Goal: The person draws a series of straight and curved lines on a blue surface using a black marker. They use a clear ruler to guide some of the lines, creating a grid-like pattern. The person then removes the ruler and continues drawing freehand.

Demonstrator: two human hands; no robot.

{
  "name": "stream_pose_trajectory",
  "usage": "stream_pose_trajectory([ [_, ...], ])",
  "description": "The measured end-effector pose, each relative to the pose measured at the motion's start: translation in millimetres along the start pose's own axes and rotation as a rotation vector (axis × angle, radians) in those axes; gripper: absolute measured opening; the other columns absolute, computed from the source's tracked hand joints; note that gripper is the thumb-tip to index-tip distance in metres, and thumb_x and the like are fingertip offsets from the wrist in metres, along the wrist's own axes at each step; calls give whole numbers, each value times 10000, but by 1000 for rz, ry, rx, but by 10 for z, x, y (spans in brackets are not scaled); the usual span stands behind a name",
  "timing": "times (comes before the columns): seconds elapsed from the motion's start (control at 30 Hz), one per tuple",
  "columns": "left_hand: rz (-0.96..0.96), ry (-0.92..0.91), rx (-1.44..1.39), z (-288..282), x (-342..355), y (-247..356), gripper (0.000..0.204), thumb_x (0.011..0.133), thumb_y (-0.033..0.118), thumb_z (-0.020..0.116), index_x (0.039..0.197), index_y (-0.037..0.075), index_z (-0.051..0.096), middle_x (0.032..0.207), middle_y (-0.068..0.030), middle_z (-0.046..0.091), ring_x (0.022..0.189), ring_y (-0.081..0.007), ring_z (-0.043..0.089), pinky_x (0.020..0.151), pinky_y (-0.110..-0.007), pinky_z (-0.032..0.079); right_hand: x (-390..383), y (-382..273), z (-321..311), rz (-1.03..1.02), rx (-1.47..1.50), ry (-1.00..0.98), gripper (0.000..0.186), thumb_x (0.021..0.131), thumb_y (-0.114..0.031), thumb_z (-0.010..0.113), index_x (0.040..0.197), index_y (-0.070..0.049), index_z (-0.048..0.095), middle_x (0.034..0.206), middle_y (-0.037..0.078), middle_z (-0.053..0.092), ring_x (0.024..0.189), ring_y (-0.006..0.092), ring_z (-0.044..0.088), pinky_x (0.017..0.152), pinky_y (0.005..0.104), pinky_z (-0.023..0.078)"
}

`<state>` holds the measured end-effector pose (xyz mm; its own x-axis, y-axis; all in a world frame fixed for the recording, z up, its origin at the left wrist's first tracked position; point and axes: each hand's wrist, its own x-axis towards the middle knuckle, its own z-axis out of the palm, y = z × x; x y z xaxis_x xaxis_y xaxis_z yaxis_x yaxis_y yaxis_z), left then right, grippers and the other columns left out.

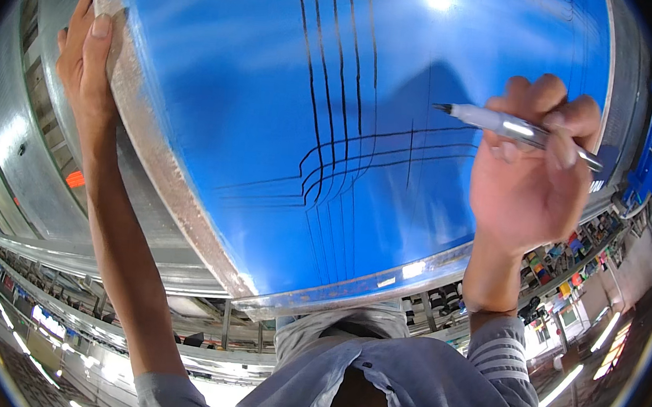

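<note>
A wide panel with a glossy blue face (249,106) and a worn, pale frame lies in front of me. My left hand (88,58) grips the frame's left edge (140,78), thumb on top and fingers over the outer side. In my right hand (536,166) is a pen (508,126) with a light barrel and a dark pointed tip, pinched between thumb and fingers. The tip points left, over the blue face; whether it touches cannot be told. Dark lines (334,105) run down the face and cross several sideways lines, with bends where they meet.
Metal surfaces (10,133) extend to the left of the panel. The frame's near edge (358,286) is close to my body. Shelving with many small coloured items (551,259) stands at the right. A bright light reflects off the blue face near the top.
</note>
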<state>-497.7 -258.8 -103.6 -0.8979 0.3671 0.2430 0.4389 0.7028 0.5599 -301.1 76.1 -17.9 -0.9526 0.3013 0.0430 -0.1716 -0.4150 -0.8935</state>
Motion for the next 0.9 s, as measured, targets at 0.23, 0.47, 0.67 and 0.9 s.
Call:
stream_pose_trajectory([
  [0.23, -35, -14, -22, -12, 14, -27, 686, 890, 546, 448, 1322, 22, 544, 932, -164, 659, 926, -217, 532, 882, -424, 391, -343, 111, -74, -29, -89, 170, 154, 884, -46, 549, 1011, -14, 468, 842, 146, 507, 634, 127, 432, 570, 259, 390],
  [0.47, 49, 31, 25, 29, 6, -71, 683, 905, 540, 410, 1320, 15, 543, 931, -172, 655, 875, -231, 533, 889, -429, 379, -261, 132, -77, -100, -132, 87, 154, 880, -35, 569, 999, 6, 480, 869, 155, 543, 666, 123, 471, 576, 240, 397],
  [0.67, 75, 20, 29, 34, 31, -92, 473, 927, 416, 421, 1238, 134, 639, 1384, -113, 525, 1318, -307, 438, 1134, -586, 44, -182, 212, 41, -74, -317, 122, 178, 820, 66, 632, 925, 12, 500, 832, 123, 586, 604, 45, 447, 515, 185, 359],
  [0.9, 55, 16, -6, 35, 9, -83, 519, 913, 456, 421, 1237, 113, 637, 1378, -119, 530, 1315, -320, 441, 1134, -586, 38, -188, 321, 31, -195, -484, 58, 161, 793, 75, 575, 881, -7, 468, 795, 163, 548, 637, 104, 429, 520, 231, 343],
])
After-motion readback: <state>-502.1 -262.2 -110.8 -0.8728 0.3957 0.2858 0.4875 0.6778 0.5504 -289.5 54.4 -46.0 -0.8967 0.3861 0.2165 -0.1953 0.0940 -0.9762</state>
